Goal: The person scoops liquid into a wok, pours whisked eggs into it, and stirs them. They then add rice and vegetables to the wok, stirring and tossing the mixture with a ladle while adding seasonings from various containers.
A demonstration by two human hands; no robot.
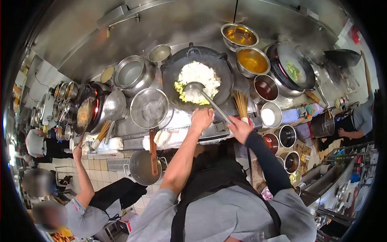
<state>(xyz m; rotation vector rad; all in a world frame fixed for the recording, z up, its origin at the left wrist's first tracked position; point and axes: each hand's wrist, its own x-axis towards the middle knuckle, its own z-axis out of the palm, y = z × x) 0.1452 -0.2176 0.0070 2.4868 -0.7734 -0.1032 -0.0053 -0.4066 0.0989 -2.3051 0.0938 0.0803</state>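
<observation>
A large black wok [171, 69] sits in front of me, holding a mound of white rice [197, 73] with chopped yellow-green pieces [180, 91] along its lower left side. My right hand [241, 128] is wrapped round the long handle of a metal ladle [194, 86]. The ladle's bowl rests on the rice. At the near rim of the wok my left hand [201, 119] is closed, with a bit of white cloth showing at its fingers. The part of the rim under that hand is hidden.
A round strainer [149, 103] and a metal pot [130, 71] stand left. Right are a bamboo brush [241, 105], bowls of amber liquid [253, 61], sauce pots [266, 88] and another steaming wok [296, 68]. A co-worker [86, 205] works at a flaming wok on the left.
</observation>
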